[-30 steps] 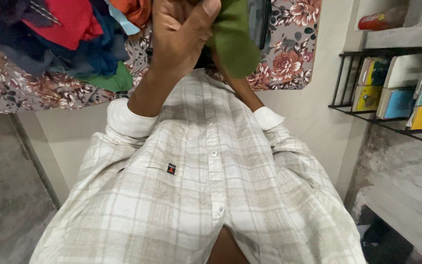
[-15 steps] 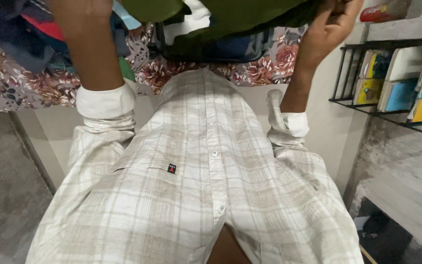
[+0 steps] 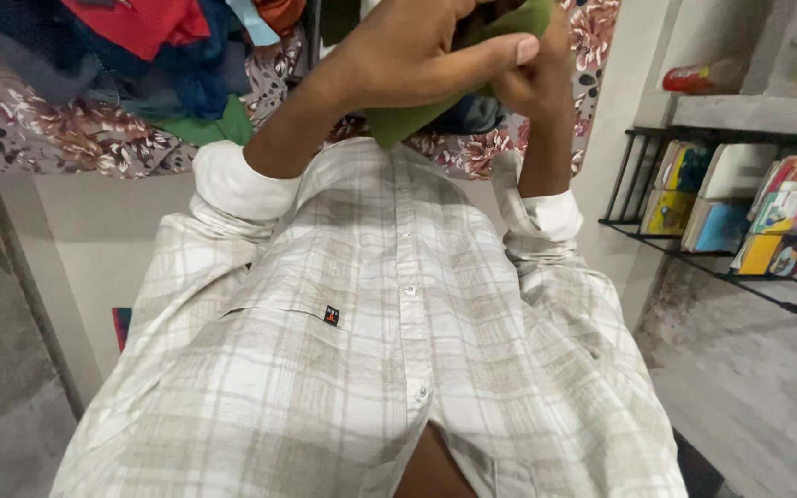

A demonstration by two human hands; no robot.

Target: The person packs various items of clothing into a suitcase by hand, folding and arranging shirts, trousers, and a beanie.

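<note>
Pale plaster wall [image 3: 629,111], grey concrete floor [image 3: 758,369], black wire bookshelf [image 3: 740,277], floral bedsheet [image 3: 29,138]

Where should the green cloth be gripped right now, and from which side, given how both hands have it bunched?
Probably at the free corner of the green cloth, hanging below the left hand and right hand. Come from underneath, on the shirt side: the upper part is wadded inside both fists, while that lower flap is the only loose, exposed edge.

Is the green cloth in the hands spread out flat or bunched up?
Bunched up. The green cloth is gathered between the left hand and the right hand, with only a small folded part showing.
</note>
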